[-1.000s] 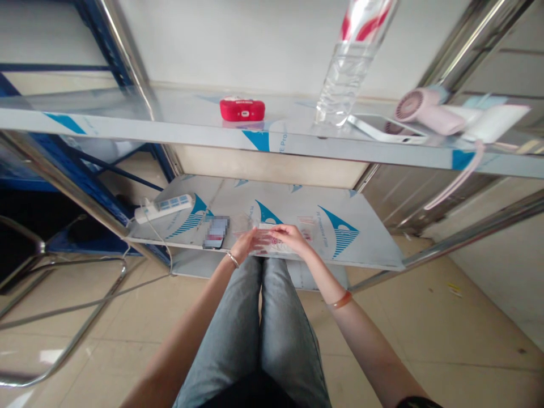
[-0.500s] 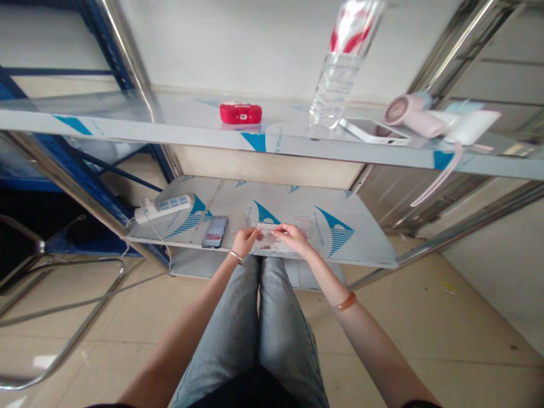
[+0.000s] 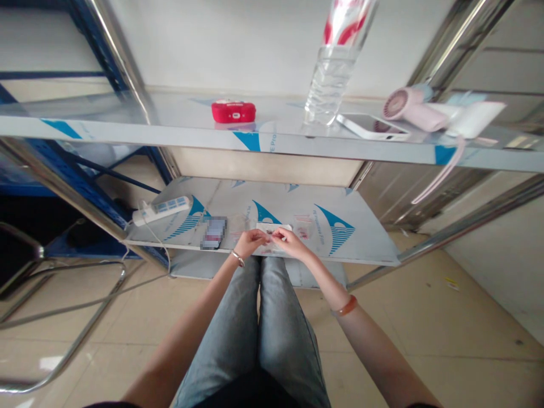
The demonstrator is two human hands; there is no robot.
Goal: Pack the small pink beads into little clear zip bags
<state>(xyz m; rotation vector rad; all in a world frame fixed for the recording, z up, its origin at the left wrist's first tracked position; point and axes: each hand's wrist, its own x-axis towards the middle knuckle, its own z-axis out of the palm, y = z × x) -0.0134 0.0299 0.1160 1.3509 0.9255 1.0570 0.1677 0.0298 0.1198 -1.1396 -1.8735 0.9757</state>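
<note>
Making out too little of the small item (image 3: 270,236) between the left grip (image 3: 249,243) and the right grip (image 3: 292,243) for naming it. Seeing mainly the far strip of a white sheet (image 3: 264,226), losing much of the rest under both grips. Failing to read the print on a clear packet (image 3: 306,230) just right of the right grip. Meeting coarse squares over the screen of a phone (image 3: 213,232) just left of the left grip. Losing the top of a bottle (image 3: 328,85), well beyond the right grip, at the upper edge; cutting a chair (image 3: 121,276), well left of the left grip, at the left edge.
</note>
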